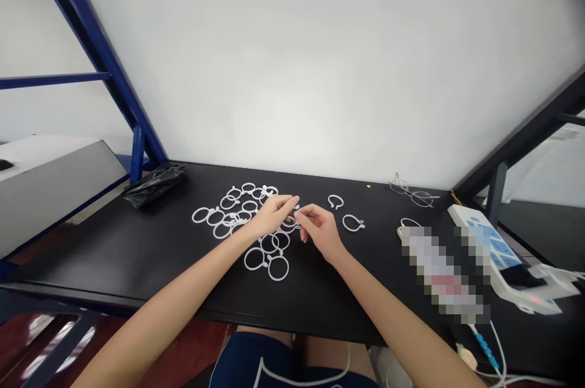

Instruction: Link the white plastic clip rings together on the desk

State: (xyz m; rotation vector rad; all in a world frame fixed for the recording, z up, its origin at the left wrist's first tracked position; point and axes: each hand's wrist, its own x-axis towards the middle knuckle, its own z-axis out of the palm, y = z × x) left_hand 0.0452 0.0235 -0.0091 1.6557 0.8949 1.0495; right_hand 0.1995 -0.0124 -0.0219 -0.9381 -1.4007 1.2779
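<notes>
A white ring (pixel 290 227) is between the two hands, just above the tabletop (pixel 183 266) and at the right edge of a loose cluster of similar rings (pixel 245 217). The right hand (pixel 319 226) appears to pinch this ring between thumb and fingertips, with the other fingers curled beneath. The left hand (pixel 275 209) reaches over the cluster with its fingertips beside the same ring; its lower fingers are hidden, so I cannot tell whether it grips.

As for progress, one ring seems to be in hand, while the bulk lies in the cluster at the left, many overlapping. Only two lie apart, to the right of the hands: a ring with a visible gap (pixel 336 196) and, nearer the person, a ring with its small ends close together (pixel 351 230). If the handling runs ring by ring, most appear to be left, though which side counts as done cannot be told. The glasses (pixel 421 198) and the power strip (pixel 489 254) lie farther right, well apart from the rings.
</notes>
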